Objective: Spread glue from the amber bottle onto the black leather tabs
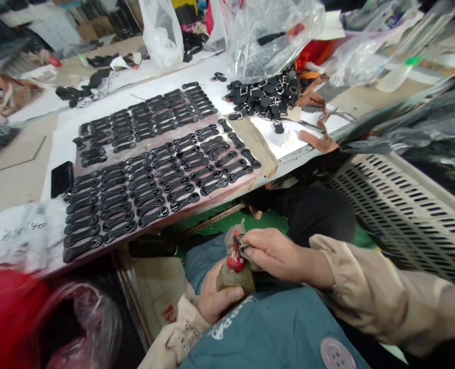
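Observation:
Low over my apron (pixel 273 328), my left hand (pixel 218 294) is wrapped round a squat, yellowish-brown bottle (pixel 235 281) with a red cap and nozzle (pixel 235 259). My right hand (pixel 271 251) is closed beside the nozzle, pinching a greyish rag (pixel 250 259) against it. Part of the rag is hidden behind the fingers. On the table in front lie rows of black, bone-shaped strap pieces (pixel 150 200), glossy with wet-looking ends. Behind them to the right is a pile of small black tabs with metal buckles (pixel 266 97).
A black phone (pixel 62 179) lies at the table's left. A grey plastic crate (pixel 408 200) stands to the right. Clear plastic bags (pixel 269 36) and brown scraps (pixel 317 141) lie at the back and right. A red bag (pixel 12 318) is at lower left.

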